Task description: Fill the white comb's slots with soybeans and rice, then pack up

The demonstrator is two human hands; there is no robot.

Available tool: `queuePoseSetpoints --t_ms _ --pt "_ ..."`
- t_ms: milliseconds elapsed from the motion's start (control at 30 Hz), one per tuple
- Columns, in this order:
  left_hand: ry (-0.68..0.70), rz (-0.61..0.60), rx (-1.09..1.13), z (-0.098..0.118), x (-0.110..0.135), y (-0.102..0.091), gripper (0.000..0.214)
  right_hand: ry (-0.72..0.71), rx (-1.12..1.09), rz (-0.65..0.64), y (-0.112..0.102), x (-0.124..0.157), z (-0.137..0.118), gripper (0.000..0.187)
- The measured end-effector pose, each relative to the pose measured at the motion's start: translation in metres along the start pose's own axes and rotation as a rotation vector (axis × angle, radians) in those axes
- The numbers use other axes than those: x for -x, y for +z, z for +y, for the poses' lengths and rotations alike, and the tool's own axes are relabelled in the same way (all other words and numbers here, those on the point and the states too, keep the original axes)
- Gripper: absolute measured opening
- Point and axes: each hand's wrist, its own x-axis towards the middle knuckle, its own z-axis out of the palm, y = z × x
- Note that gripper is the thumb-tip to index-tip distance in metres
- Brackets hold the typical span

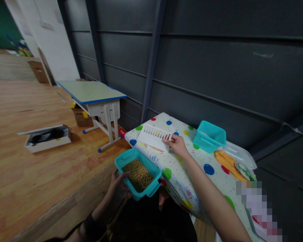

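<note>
My left hand (118,183) grips the near-left side of a teal plastic container (155,188), thumb over the rim. Small round yellow-green dried beans (138,175) fill its bottom. The container is held off the table, in front of its near-left edge. My right hand (178,146) pinches the right end of a white plastic piece with a row of slots (151,138) along its far edge. That slotted piece is over the left part of the table, and I cannot tell whether it rests on the cloth. My right fingers' undersides are hidden.
A balloon-print cloth covers the table (187,168). On its right are another teal container (209,136), a clear lid (239,154) and an orange cloth (229,164). A dark panelled wall (217,74) stands behind. Leftward are a school desk (93,92) and an open white box (50,143).
</note>
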Motion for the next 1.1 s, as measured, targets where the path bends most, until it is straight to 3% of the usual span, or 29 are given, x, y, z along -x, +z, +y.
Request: queuePoseSetpoints --t_ms 800,1100 --pt "0.031 -0.023 -0.037 -0.004 -0.004 -0.002 0.098 -0.049 0.033 0.044 0.01 0.004 -0.006 0.042" --pt "0.051 -0.015 -0.026 0.004 0.002 0.005 0.103 -0.097 0.223 0.115 0.02 0.02 -0.021 0.038"
